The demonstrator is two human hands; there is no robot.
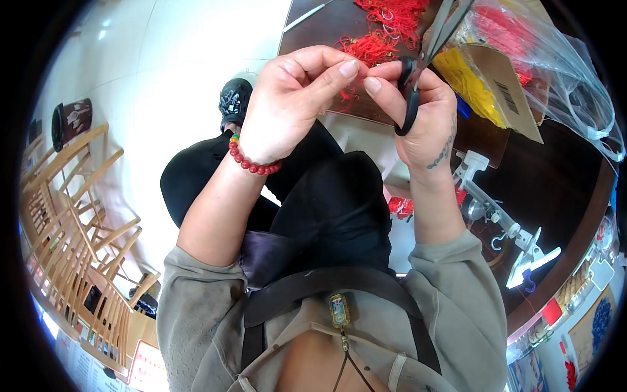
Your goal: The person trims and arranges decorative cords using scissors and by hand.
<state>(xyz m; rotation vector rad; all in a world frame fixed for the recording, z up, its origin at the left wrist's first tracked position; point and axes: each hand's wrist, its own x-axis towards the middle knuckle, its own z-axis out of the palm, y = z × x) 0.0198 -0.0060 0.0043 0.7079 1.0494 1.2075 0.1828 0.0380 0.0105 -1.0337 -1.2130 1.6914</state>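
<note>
My left hand (297, 88) is closed in a pinch, thumb against forefinger, over the edge of the dark table. What it pinches is too small to make out; fine red strands show just below the fingertips. Black-handled scissors (410, 98) are held in my right hand (424, 111), their metal blades pointing up and away from me. The thumb and forefinger of that hand reach to the left fingertips and almost touch them. Past both hands, a heap of red tasselled cords (375, 47) lies on the table.
On the table's right are a cardboard piece (503, 91), a yellow packet (467, 81), clear plastic bags (562, 78) and a white hooked stand (493, 209). A white pen-like tool (307, 16) lies at the far left edge. Wooden chairs (78, 255) stand on the left.
</note>
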